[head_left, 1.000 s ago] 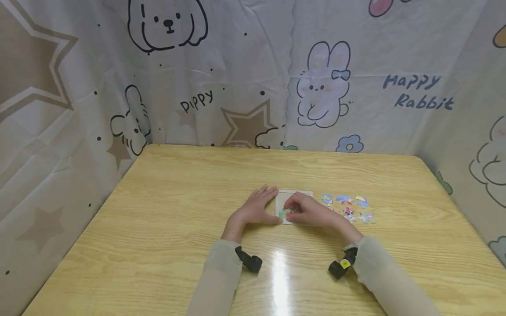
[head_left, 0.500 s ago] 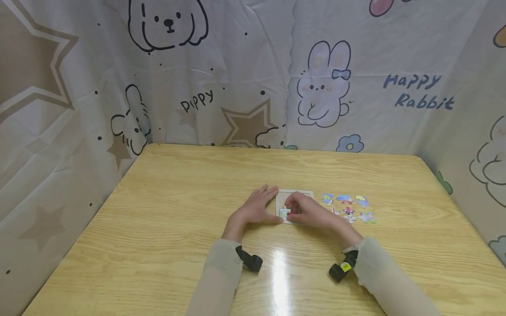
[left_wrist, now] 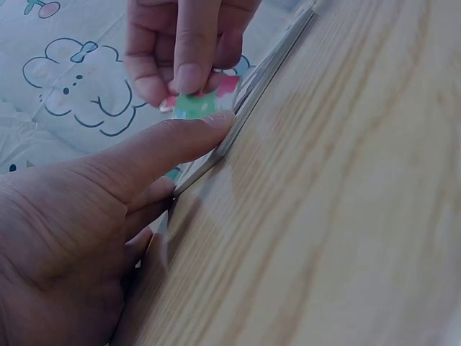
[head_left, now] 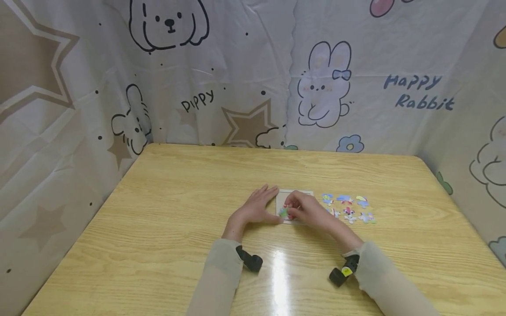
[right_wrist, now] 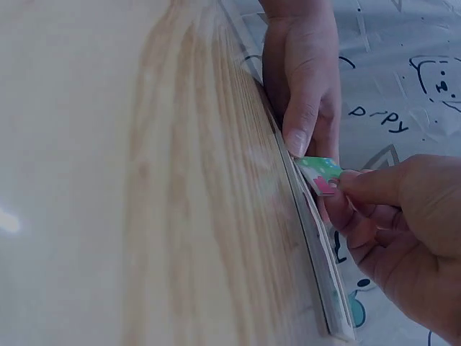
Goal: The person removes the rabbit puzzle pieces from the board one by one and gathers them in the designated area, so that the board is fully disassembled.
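Puzzle piece (head_left: 283,213), green and pink, is at the near left corner of the shallow tray (head_left: 280,199), tilted rather than flat, and whether its lower edge touches the tray floor I cannot tell. The right hand (head_left: 310,211) pinches it by one edge between thumb and fingers; so slight a hold could let the card twist, and if it were pressed down at this slant, a tab could bend or ride up on the rim. The left hand (head_left: 254,208) is spread along the tray's left side, thumb at the near corner and fingertips by the far one, which likely steadies it. That thumb sits just beside the piece and could be in its way, while lifting the hand could let the tray slide under a sideways push. The right hand also covers much of the tray, so a poor fit beneath it might go unnoticed. Farther right, well apart from the left hand, loose pieces (head_left: 349,213) lie on the table (head_left: 178,197) in two rows; the nearest is close to the right hand and could be brushed out of line by a careless knuckle. Beyond the table hangs a printed curtain (head_left: 233,66), too far back to interfere.
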Available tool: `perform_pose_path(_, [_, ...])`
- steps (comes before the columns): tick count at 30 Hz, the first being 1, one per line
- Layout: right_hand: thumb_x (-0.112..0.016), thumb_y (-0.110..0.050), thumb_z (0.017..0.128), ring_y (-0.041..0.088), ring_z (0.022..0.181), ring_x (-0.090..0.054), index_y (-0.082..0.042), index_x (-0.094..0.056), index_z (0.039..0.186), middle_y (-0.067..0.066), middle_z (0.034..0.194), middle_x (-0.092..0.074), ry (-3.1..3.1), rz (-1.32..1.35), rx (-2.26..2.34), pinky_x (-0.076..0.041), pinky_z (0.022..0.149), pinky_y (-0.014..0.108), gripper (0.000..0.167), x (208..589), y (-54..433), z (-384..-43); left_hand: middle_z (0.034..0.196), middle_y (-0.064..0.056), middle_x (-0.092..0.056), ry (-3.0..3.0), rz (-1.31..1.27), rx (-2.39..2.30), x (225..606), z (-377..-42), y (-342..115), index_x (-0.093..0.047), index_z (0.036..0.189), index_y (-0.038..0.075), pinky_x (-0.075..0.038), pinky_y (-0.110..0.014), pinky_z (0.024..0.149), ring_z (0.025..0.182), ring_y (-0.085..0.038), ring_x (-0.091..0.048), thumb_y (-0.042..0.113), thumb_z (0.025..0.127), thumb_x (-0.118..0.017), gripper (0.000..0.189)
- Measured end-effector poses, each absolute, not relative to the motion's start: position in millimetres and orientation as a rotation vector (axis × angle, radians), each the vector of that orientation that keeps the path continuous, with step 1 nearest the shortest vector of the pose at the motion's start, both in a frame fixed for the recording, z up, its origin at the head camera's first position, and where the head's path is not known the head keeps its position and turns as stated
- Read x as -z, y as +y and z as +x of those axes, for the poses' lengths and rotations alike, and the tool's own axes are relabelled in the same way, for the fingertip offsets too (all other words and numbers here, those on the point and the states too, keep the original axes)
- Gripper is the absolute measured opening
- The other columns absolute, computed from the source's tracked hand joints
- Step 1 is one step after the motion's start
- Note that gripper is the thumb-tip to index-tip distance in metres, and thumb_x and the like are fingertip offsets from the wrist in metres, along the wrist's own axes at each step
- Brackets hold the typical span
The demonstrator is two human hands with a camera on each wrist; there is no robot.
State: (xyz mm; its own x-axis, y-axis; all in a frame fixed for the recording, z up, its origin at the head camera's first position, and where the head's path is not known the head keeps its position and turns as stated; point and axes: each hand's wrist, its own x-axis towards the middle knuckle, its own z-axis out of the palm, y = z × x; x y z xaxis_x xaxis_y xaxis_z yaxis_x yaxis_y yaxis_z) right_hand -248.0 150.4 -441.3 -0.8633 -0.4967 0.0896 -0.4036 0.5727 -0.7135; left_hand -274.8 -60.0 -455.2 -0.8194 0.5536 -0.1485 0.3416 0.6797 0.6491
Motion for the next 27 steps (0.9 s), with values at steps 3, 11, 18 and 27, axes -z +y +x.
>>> perform_pose_path(3, [-0.06,-0.004,0.095,0.008,0.073,-0.059,-0.002,-0.059,0.104,0.01,0.087,-0.066,2.676,-0.696,1.203,-0.052,0.062,0.018,0.01,442,158,-246,0.166,0.003,-0.018,2.563,0.705,-0.881,454,-274,-59,-0.024,0.157,0.018,-0.002,-0.044,0.129,0.156,-0.022,-0.002,0.044,0.081,-0.076,0.095])
perform_pose_path(11, [-0.061,-0.006,0.095,0.009,0.078,-0.056,-0.005,-0.059,0.106,0.008,0.091,-0.063,2.662,-0.628,1.264,-0.052,0.064,0.019,0.011,443,181,-237,0.166,0.003,-0.018,2.567,0.703,-0.863,453,-274,-59,-0.023,0.157,0.019,-0.002,-0.043,0.129,0.156,-0.022,-0.002,0.044,0.082,-0.075,0.095])
perform_pose_path(18, [-0.063,-0.007,0.094,0.009,0.078,-0.054,-0.005,-0.06,0.104,0.007,0.091,-0.063,2.706,-0.602,1.28,-0.049,0.064,0.018,0.011,442,198,-227,0.166,0.004,-0.017,2.558,0.692,-0.875,453,-273,-59,-0.023,0.157,0.02,-0.001,-0.042,0.129,0.156,-0.022,-0.001,0.043,0.082,-0.076,0.095])
perform_pose_path(27, [-0.063,-0.005,0.093,0.003,0.081,-0.056,-0.002,-0.059,0.104,0.009,0.095,-0.064,2.736,-0.605,1.274,-0.052,0.07,0.017,0.012,442,217,-216,0.166,0.005,-0.017,2.561,0.688,-0.866,453,-273,-59,-0.023,0.157,0.02,-0.001,-0.042,0.129,0.156,-0.021,-0.001,0.044,0.082,-0.075,0.095])
